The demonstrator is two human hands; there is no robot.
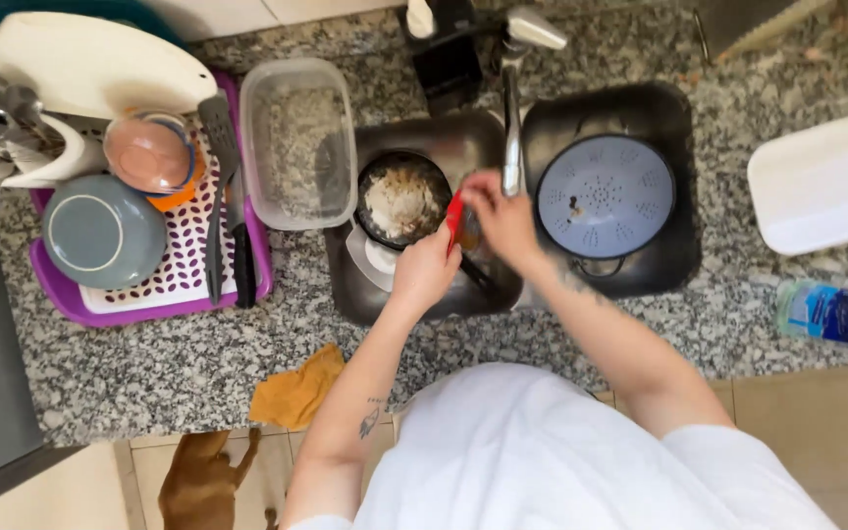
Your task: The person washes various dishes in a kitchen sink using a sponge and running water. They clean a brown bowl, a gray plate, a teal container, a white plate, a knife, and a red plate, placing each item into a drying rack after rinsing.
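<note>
Over the left sink basin (449, 137), my left hand (424, 270) grips a small red utensil (454, 218). My right hand (503, 218) is closed on its other end, just under the metal tap (512, 108). What lies between my fingers is hidden. A black frying pan (402, 199) with pale, foamy residue sits in the basin just left of my hands. In the right basin rests a blue-grey colander (606, 196).
A purple drying rack (164, 290) at left holds a grey bowl (102, 231), a small orange bowl (152, 152), a spatula and knife. A clear plastic container (296, 142) stands beside it. An orange cloth (296, 388), white tray (826, 182), soap bottle (826, 312) and a brown dog (203, 481) are also present.
</note>
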